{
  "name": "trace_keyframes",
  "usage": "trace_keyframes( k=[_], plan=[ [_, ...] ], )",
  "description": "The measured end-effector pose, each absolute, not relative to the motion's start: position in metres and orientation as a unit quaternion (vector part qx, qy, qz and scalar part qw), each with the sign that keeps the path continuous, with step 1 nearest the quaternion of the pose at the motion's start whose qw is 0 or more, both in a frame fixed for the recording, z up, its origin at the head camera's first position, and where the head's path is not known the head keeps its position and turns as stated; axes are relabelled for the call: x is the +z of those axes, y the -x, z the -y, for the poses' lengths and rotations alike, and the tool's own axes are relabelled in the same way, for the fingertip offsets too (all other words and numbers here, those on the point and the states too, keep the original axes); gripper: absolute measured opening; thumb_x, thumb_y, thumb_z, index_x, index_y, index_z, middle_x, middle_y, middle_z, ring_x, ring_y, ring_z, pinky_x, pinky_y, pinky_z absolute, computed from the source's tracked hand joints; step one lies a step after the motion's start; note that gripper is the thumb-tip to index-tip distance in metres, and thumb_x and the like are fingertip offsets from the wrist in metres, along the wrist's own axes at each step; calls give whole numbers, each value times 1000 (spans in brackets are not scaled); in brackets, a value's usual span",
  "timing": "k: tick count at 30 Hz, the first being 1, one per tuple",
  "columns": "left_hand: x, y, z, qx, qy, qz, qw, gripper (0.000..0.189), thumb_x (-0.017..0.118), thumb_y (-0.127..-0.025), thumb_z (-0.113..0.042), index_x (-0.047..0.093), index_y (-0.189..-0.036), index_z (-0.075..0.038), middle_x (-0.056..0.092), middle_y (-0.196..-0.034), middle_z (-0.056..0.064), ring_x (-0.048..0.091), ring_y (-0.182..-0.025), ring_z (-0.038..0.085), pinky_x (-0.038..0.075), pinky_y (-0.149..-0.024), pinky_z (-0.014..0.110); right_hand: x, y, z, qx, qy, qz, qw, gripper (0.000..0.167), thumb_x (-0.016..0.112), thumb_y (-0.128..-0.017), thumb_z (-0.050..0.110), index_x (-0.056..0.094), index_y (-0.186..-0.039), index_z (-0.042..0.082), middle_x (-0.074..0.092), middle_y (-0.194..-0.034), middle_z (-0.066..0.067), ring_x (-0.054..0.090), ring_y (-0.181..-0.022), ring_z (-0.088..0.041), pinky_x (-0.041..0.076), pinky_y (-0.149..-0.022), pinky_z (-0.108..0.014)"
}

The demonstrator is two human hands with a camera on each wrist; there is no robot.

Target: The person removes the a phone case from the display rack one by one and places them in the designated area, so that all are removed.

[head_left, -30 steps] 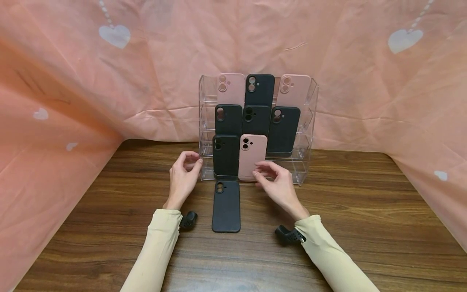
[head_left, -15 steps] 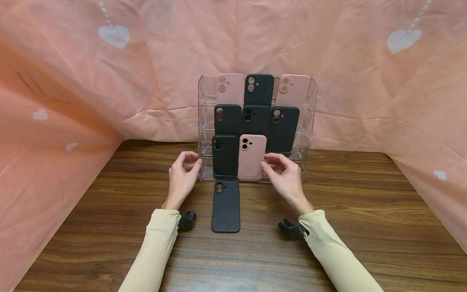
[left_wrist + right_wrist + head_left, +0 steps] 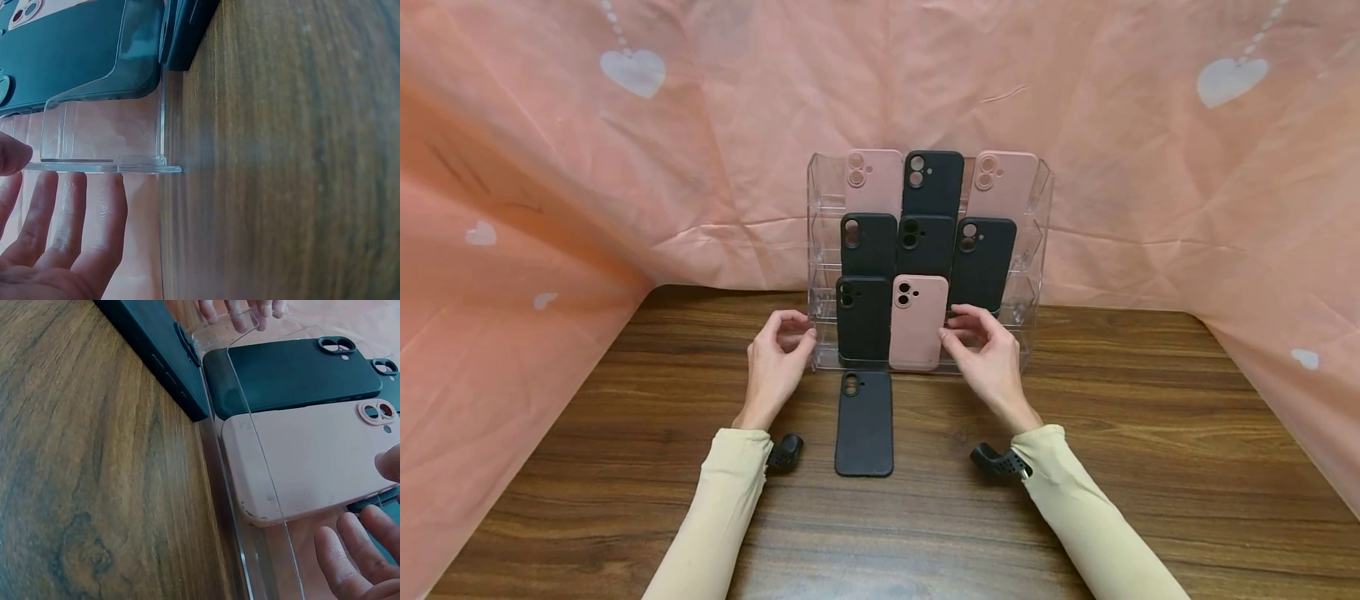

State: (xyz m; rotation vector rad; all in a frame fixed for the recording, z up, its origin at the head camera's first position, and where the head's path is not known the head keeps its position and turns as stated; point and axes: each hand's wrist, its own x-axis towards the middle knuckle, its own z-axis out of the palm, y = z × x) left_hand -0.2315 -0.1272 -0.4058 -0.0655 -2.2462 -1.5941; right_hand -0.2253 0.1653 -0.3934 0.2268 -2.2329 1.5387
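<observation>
One pink phone case [image 3: 917, 323] is standing in the lowest tier of the clear stepped rack [image 3: 1017, 343], directly beside a black phone case [image 3: 863, 322] on its left. Your right hand [image 3: 988, 354] is sitting at the pink case's right edge, the thumb touching it near mid-height and the index fingertip hovering just beside it; the other fingers are spreading loosely past that edge, and you cannot be telling from these views whether thumb and index are pinching. Your left hand [image 3: 775, 362] is holding the rack's left side panel, thumb on one side and fingers on the other. The pink case is leaning slightly back, its long axis running upward, its outer back facing you and its camera cutouts pointing to the top left. A loose black phone case [image 3: 864, 425] is resting on the wooden table [image 3: 925, 533] in front, its camera end pointing toward the rack. Front cases are hiding the lower parts of some behind; the right wrist view is cutting off most of your right thumb, and the left wrist view is showing only a small pink part with camera holes.
</observation>
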Motion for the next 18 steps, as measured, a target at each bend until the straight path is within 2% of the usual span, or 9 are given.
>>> trace_keyframes(
  k=[3, 8, 10, 18],
  plan=[
    [-407, 231, 127, -562, 20, 805, 191, 19, 73, -92, -12, 65, -109, -10, 74, -108, 9, 77, -93, 24, 56, -61, 17, -396, 227, -165, 546, -79, 807, 210, 38, 78, -89, 8, 67, -126, 6, 74, -109, -16, 69, -89, 1, 55, -71, -8],
    [-408, 229, 128, -546, 6, 815, 192, 17, 74, -90, -14, 66, -104, -10, 75, -105, 9, 78, -93, 24, 52, -64, 13, -401, 230, -162, 545, -77, 809, 208, 41, 79, -88, 7, 66, -127, 6, 74, -109, -18, 75, -93, -25, 53, -71, -8],
    [-409, 229, 128, -542, -1, 819, 190, 16, 75, -89, -15, 67, -102, -10, 77, -103, 10, 78, -92, 24, 50, -65, 12, -403, 231, -161, 547, -77, 807, 209, 42, 79, -88, 7, 66, -128, 5, 73, -109, -19, 74, -95, -32, 53, -72, -8],
    [-411, 228, 128, -540, -21, 823, 174, 16, 75, -89, -19, 68, -101, -11, 77, -102, 9, 78, -93, 22, 51, -67, 13, -407, 234, -157, 552, -75, 802, 214, 43, 78, -88, 6, 65, -129, 7, 72, -110, -18, 74, -97, -33, 54, -74, -9]
  ],
)
